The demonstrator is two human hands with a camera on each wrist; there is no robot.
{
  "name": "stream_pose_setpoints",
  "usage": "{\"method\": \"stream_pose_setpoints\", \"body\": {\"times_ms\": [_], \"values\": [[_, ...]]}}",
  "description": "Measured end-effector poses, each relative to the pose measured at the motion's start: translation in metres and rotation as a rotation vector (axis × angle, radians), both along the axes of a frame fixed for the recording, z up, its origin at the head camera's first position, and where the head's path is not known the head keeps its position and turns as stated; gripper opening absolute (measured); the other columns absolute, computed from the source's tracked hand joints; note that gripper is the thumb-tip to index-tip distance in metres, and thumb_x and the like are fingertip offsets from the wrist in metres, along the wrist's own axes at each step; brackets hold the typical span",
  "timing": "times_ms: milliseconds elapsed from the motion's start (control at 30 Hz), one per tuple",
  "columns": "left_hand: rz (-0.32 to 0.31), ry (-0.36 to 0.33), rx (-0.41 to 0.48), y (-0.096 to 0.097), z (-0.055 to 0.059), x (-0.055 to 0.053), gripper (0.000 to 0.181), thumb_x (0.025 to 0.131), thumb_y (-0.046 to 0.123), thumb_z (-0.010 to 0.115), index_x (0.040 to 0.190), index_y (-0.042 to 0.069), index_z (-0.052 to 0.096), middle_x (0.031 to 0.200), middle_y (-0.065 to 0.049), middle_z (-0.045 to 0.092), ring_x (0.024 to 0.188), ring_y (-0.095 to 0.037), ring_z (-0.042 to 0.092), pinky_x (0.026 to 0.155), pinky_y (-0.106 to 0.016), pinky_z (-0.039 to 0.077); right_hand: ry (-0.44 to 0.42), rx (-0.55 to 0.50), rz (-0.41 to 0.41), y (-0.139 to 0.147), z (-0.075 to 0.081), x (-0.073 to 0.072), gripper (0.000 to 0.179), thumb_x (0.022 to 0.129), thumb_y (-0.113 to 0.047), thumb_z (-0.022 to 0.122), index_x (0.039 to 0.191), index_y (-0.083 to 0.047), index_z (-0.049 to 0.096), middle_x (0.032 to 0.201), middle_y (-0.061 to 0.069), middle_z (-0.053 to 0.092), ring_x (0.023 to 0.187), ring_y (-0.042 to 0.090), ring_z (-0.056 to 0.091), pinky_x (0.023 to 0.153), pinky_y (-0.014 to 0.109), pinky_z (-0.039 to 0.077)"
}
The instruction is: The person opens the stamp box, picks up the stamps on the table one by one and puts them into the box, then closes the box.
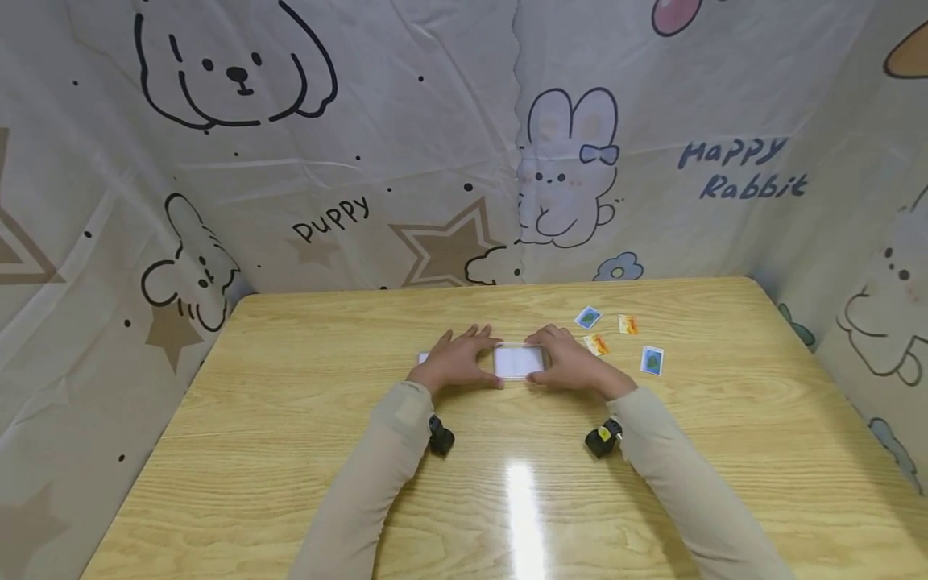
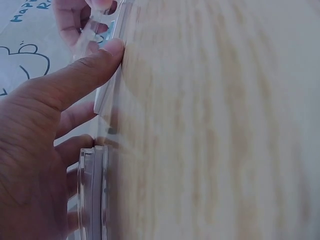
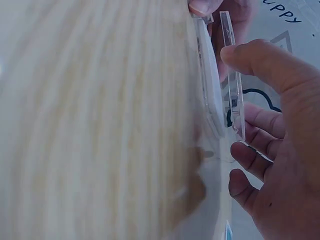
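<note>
Printed cloth (image 1: 435, 145) backs the glossy wood-grain table (image 1: 304, 451); fingers (image 3: 263, 120) hold a box (image 1: 518, 362).

The printed backdrop cloth (image 1: 435, 153) bears the words "PUPPY" (image 1: 331, 219) at left and "Happy Rabbit" (image 1: 745, 169) at right.

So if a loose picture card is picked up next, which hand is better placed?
Probably the right hand: the loose cards lie beside it, while the left hand is across the clear case. Both hands hold that case.
</note>
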State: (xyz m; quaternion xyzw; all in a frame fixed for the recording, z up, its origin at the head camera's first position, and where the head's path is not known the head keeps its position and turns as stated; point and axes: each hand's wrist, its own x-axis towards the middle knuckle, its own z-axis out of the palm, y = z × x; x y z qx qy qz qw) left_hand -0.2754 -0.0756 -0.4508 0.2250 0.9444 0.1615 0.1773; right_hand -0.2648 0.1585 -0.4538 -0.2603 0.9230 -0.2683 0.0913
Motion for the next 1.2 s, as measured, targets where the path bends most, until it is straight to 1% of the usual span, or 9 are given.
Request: {"method": "stream_pose_setpoints", "body": {"times_ms": [200, 367, 500, 667, 867, 1000, 1200], "values": [[-0.003, -0.005, 0.016, -0.001, -0.001, 0.000, 0.077, 0.080, 0.060, 0.068, 0.147, 0.031, 0.041, 0.162, 0.000, 0.017, 0.151, -0.024, 0.011, 0.121, -0.056, 0.004, -0.008, -0.021, 0.002, 0.006, 0.006, 0.011, 0.062, 0.079, -0.025, 0.075, 0.130, 0.003, 0.052, 0.132, 0.020, 0.052, 0.117, 0.035, 0.048, 0.099, 0.050, 0.047], [-0.004, -0.007, 0.025, -0.002, -0.001, -0.002, 0.071, 0.082, 0.056, 0.069, 0.144, 0.031, 0.045, 0.161, -0.001, 0.019, 0.151, -0.024, 0.012, 0.121, -0.057, 0.004, -0.023, -0.031, 0.022, 0.008, 0.011, 0.023, 0.062, 0.080, -0.026, 0.075, 0.130, 0.002, 0.053, 0.132, 0.021, 0.052, 0.122, 0.036, 0.047, 0.105, 0.052, 0.043], [-0.003, -0.011, 0.026, -0.002, -0.001, -0.002, 0.071, 0.082, 0.056, 0.068, 0.144, 0.031, 0.045, 0.161, -0.001, 0.019, 0.151, -0.024, 0.012, 0.121, -0.056, 0.005, -0.041, -0.006, 0.034, 0.008, 0.013, 0.032, 0.062, 0.082, -0.029, 0.075, 0.132, 0.000, 0.052, 0.134, 0.020, 0.051, 0.124, 0.035, 0.047, 0.105, 0.051, 0.043], [0.005, -0.013, 0.030, 0.000, 0.000, -0.001, 0.070, 0.082, 0.055, 0.068, 0.144, 0.030, 0.046, 0.161, -0.001, 0.021, 0.151, -0.024, 0.012, 0.121, -0.056, 0.005, -0.052, 0.030, 0.056, 0.009, 0.012, 0.043, 0.060, 0.082, -0.033, 0.074, 0.131, -0.004, 0.054, 0.134, 0.017, 0.052, 0.124, 0.034, 0.049, 0.103, 0.050, 0.045], [0.010, -0.011, 0.027, 0.000, 0.000, -0.001, 0.069, 0.083, 0.053, 0.069, 0.144, 0.030, 0.046, 0.161, -0.001, 0.022, 0.151, -0.023, 0.014, 0.122, -0.055, 0.006, -0.071, 0.062, 0.062, 0.005, 0.010, 0.056, 0.061, 0.080, -0.035, 0.076, 0.129, -0.006, 0.056, 0.130, 0.012, 0.054, 0.120, 0.027, 0.053, 0.101, 0.046, 0.047], [0.006, -0.006, 0.026, 0.000, 0.000, -0.001, 0.070, 0.083, 0.054, 0.068, 0.144, 0.029, 0.046, 0.161, -0.001, 0.022, 0.151, -0.024, 0.014, 0.122, -0.055, 0.006, -0.052, 0.085, 0.067, 0.004, 0.007, 0.062, 0.060, 0.079, -0.035, 0.077, 0.127, -0.006, 0.057, 0.126, 0.010, 0.056, 0.117, 0.024, 0.054, 0.100, 0.044, 0.048], [0.003, -0.008, 0.023, 0.000, 0.000, -0.001, 0.070, 0.083, 0.055, 0.068, 0.144, 0.029, 0.046, 0.161, -0.002, 0.022, 0.151, -0.024, 0.014, 0.122, -0.054, 0.006, -0.034, 0.103, 0.064, 0.005, 0.003, 0.068, 0.060, 0.077, -0.037, 0.077, 0.126, -0.008, 0.058, 0.124, 0.009, 0.056, 0.114, 0.023, 0.054, 0.098, 0.045, 0.049]]}}
